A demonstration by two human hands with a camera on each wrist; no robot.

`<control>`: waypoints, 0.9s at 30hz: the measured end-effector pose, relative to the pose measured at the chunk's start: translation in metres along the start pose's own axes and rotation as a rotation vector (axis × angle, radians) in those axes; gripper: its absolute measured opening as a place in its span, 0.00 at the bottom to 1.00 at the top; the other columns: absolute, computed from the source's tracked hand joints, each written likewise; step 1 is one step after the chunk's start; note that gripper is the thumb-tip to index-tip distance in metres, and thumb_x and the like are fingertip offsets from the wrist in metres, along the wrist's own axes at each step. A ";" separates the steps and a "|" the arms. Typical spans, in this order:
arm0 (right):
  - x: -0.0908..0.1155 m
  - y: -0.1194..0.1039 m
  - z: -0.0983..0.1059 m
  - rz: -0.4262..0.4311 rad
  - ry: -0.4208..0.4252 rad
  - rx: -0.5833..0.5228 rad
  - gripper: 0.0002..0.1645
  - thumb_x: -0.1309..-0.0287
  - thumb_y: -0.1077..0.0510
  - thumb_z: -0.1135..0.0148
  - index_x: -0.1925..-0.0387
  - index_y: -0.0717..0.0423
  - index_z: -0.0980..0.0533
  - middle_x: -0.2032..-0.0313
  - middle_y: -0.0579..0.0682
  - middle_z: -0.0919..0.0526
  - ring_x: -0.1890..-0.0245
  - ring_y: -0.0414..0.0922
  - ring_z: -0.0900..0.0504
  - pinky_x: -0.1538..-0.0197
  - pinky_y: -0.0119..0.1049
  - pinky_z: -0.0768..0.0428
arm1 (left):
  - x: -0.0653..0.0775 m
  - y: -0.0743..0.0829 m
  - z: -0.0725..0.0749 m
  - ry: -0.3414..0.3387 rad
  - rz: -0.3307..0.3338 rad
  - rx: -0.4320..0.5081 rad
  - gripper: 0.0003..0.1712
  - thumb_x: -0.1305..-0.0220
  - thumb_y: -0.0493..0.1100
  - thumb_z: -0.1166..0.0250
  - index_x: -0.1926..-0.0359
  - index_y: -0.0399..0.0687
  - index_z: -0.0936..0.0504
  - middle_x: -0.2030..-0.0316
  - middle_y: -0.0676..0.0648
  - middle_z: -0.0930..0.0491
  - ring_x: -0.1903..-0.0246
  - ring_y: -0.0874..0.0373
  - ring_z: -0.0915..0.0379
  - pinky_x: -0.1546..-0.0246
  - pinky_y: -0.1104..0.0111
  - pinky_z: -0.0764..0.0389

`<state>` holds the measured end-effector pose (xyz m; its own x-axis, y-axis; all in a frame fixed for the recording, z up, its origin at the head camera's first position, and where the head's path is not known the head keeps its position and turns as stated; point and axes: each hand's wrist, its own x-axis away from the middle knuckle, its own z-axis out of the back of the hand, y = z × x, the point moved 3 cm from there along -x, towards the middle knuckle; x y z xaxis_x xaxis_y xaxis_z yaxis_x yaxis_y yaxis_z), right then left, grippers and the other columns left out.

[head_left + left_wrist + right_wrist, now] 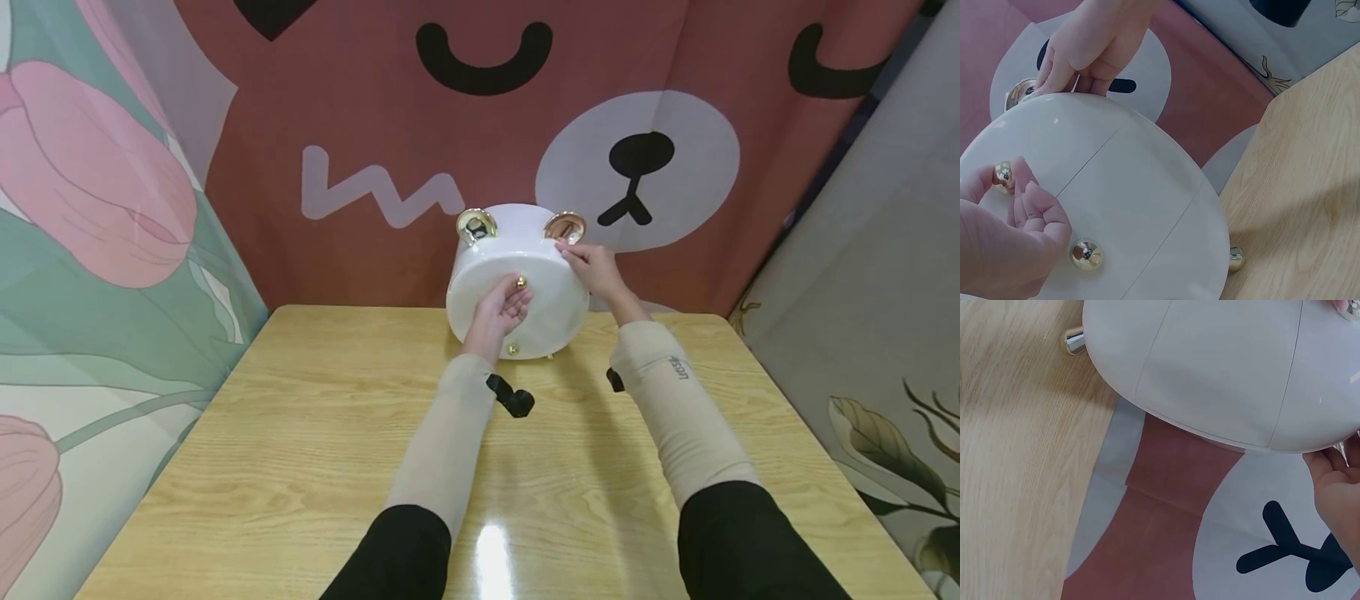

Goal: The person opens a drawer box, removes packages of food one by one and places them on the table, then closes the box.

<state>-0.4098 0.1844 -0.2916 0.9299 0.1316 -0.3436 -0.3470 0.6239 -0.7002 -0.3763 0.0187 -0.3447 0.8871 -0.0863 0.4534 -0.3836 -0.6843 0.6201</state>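
A white round drawer box [551,312] with seams across its front stands at the back of the table. Two gold round ears, the left ear [477,225] and the right ear [564,227], top it. My left hand [498,314] pinches the upper gold knob [1004,177] between thumb and finger. Below it, a lower gold knob [1087,254] stays untouched. At the box's upper right edge, my right hand [597,271] grips the right ear with curled fingers. In the right wrist view this hand [1338,494] is partly cut off at the edge.
The wooden table [315,433] reaches back to a brown curtain [337,267] printed with a bear face. Flowered cloth [97,192] hangs on the left and a pale curtain [862,292] on the right. A gold foot [1074,341] sticks out under the box.
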 end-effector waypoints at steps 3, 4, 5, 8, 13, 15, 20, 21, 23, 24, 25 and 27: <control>0.001 0.000 0.000 0.001 0.001 -0.010 0.19 0.37 0.55 0.50 0.49 0.61 0.27 0.48 0.59 0.28 0.49 0.53 0.28 0.52 0.46 0.28 | -0.002 -0.002 0.000 0.011 -0.023 0.001 0.11 0.51 0.43 0.31 0.68 0.40 0.19 0.74 0.45 0.19 0.77 0.59 0.24 0.76 0.74 0.29; 0.001 0.000 0.000 0.002 0.001 -0.009 0.19 0.37 0.55 0.50 0.50 0.61 0.27 0.48 0.59 0.27 0.49 0.53 0.28 0.52 0.46 0.28 | -0.003 -0.002 0.000 0.013 -0.031 0.002 0.12 0.52 0.43 0.31 0.67 0.40 0.18 0.74 0.44 0.19 0.77 0.60 0.24 0.76 0.74 0.29; 0.001 -0.001 0.001 0.001 0.004 -0.008 0.19 0.38 0.55 0.50 0.50 0.62 0.27 0.48 0.59 0.27 0.49 0.53 0.28 0.52 0.46 0.28 | -0.003 -0.003 0.000 0.014 -0.039 0.002 0.13 0.53 0.43 0.30 0.67 0.39 0.18 0.73 0.44 0.19 0.77 0.60 0.24 0.76 0.74 0.29; 0.002 -0.002 0.001 -0.004 -0.001 -0.009 0.19 0.38 0.55 0.50 0.50 0.62 0.27 0.48 0.59 0.27 0.49 0.53 0.28 0.51 0.46 0.28 | -0.004 -0.004 0.001 0.015 -0.063 0.010 0.16 0.58 0.44 0.28 0.68 0.39 0.18 0.73 0.44 0.19 0.78 0.60 0.24 0.77 0.74 0.29; 0.001 -0.004 0.000 -0.013 -0.015 -0.009 0.19 0.37 0.55 0.50 0.50 0.62 0.27 0.47 0.58 0.28 0.48 0.53 0.28 0.51 0.46 0.28 | -0.002 -0.005 0.001 0.038 -0.083 0.024 0.15 0.58 0.45 0.28 0.70 0.39 0.18 0.74 0.44 0.19 0.79 0.61 0.25 0.77 0.75 0.29; 0.001 -0.005 0.000 -0.009 -0.014 -0.002 0.19 0.37 0.56 0.51 0.50 0.62 0.27 0.47 0.58 0.28 0.48 0.53 0.29 0.50 0.45 0.29 | 0.001 -0.005 0.001 0.056 -0.082 0.026 0.14 0.55 0.44 0.29 0.69 0.39 0.18 0.74 0.45 0.19 0.80 0.62 0.25 0.77 0.75 0.29; 0.001 -0.004 -0.001 -0.007 -0.021 -0.001 0.19 0.37 0.56 0.51 0.49 0.61 0.28 0.46 0.56 0.29 0.46 0.52 0.31 0.48 0.44 0.31 | 0.005 -0.007 0.002 0.066 -0.084 0.052 0.09 0.54 0.42 0.30 0.77 0.40 0.19 0.80 0.46 0.20 0.84 0.62 0.27 0.81 0.75 0.30; 0.001 -0.004 -0.001 -0.007 -0.022 0.000 0.19 0.37 0.56 0.52 0.48 0.61 0.28 0.46 0.56 0.29 0.46 0.52 0.31 0.48 0.44 0.30 | 0.006 -0.007 0.002 0.064 -0.086 0.055 0.09 0.53 0.42 0.30 0.78 0.40 0.20 0.81 0.46 0.21 0.84 0.63 0.27 0.81 0.75 0.30; 0.002 -0.003 -0.001 -0.009 -0.020 -0.002 0.19 0.37 0.56 0.51 0.48 0.60 0.28 0.46 0.56 0.29 0.46 0.51 0.31 0.49 0.44 0.30 | 0.007 -0.009 0.002 0.061 -0.095 0.064 0.10 0.52 0.41 0.31 0.80 0.41 0.21 0.82 0.47 0.21 0.85 0.63 0.28 0.82 0.75 0.31; 0.002 -0.003 -0.001 -0.001 -0.019 -0.001 0.19 0.37 0.56 0.51 0.48 0.61 0.28 0.46 0.56 0.29 0.45 0.51 0.31 0.48 0.44 0.30 | 0.008 -0.010 0.002 0.058 -0.102 0.070 0.10 0.52 0.41 0.31 0.81 0.41 0.21 0.82 0.47 0.22 0.85 0.63 0.29 0.82 0.76 0.31; 0.002 -0.003 -0.001 0.008 -0.017 0.001 0.19 0.37 0.57 0.51 0.48 0.61 0.28 0.46 0.56 0.29 0.45 0.51 0.31 0.48 0.44 0.31 | 0.009 -0.011 0.003 0.055 -0.110 0.076 0.10 0.51 0.41 0.32 0.81 0.41 0.21 0.83 0.47 0.22 0.86 0.63 0.29 0.82 0.76 0.31; 0.002 -0.004 0.000 0.017 -0.010 -0.003 0.18 0.37 0.57 0.51 0.48 0.61 0.28 0.46 0.56 0.29 0.45 0.51 0.32 0.46 0.43 0.32 | 0.011 -0.012 0.003 0.050 -0.125 0.085 0.11 0.50 0.41 0.33 0.82 0.41 0.22 0.84 0.47 0.23 0.86 0.64 0.30 0.83 0.76 0.32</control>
<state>-0.4064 0.1818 -0.2899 0.9249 0.1505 -0.3492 -0.3635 0.6193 -0.6959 -0.3611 0.0242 -0.3493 0.9119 0.0385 0.4087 -0.2456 -0.7467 0.6182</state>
